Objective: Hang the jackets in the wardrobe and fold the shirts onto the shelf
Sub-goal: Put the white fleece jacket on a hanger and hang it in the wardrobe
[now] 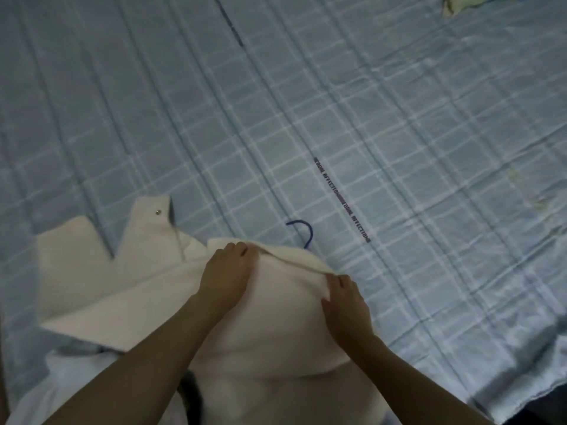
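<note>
Cream jacket (147, 280) lies on the blue checked bed sheet (399, 148), blue hanger hook (302, 233) poking out at collar. Left hand (225, 279) and right hand (345, 305) both pinch the shoulder fabric. Step: prob. fitting hanger; next, lift by hook w/o slipping.

jacket (122, 280) left, open bedspread (399, 133) beyond, right

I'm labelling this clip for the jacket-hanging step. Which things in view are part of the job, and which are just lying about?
Part of the job:
- cream jacket, held at the collar by left hand and right hand
- blue hanger hook, poking out above the collar

Lying about:
- checked bedsheet
- white garment under the jacket
- pillow corner, top right
</note>
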A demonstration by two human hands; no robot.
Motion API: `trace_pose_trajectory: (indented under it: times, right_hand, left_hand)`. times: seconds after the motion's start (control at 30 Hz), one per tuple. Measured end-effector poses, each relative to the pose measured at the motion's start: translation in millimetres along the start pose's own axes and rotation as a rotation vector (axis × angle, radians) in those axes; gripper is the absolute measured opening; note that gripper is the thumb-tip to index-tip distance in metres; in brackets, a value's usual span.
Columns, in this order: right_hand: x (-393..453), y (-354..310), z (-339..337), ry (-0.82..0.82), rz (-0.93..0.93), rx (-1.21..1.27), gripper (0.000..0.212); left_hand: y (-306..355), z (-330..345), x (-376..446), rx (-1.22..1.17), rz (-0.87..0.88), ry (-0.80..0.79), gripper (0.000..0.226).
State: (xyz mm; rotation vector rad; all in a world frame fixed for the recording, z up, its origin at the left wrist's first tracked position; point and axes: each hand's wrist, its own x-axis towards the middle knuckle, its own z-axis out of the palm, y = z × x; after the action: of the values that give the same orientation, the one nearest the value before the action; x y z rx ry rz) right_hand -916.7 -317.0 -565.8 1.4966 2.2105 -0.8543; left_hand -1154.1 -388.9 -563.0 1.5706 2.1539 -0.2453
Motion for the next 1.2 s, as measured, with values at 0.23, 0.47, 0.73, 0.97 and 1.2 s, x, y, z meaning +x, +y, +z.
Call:
trace_pose_trajectory:
  times: [0.23, 0.47, 0.73, 0.97, 1.2]
  right_hand:
    - [3.7, 7.8, 0.9, -0.036, 0.056, -0.024, 0.042]
    - [-9.7, 17.4, -2.3, 0.017, 0.057, 0.055, 0.032]
    - [-23.2, 11.6, -32.3, 0.190, -0.080, 0.066, 0.031]
    - [-44.8, -11.9, -91.4, 0.479, -0.251, 0.232, 0.025]
    - [-77.5, -54.5, -173.3, 0.757, -0.506, 0.273, 0.027]
  left_hand:
    - [10.6, 7.3, 0.7, 0.032, 0.005, 0.023, 0.042]
    - [18.1, 1.6, -12.7, 0.069, 0.069, 0.136, 0.030]
    - [9.3, -16.3, -26.3, 0.035, 0.088, 0.235, 0.022]
    - [0.3, -90.6, -56.4, 0.024, 0.119, 0.520, 0.030]
    - [-3.5, -182.8, -105.9, 0.018, 0.137, 0.828, 0.022]
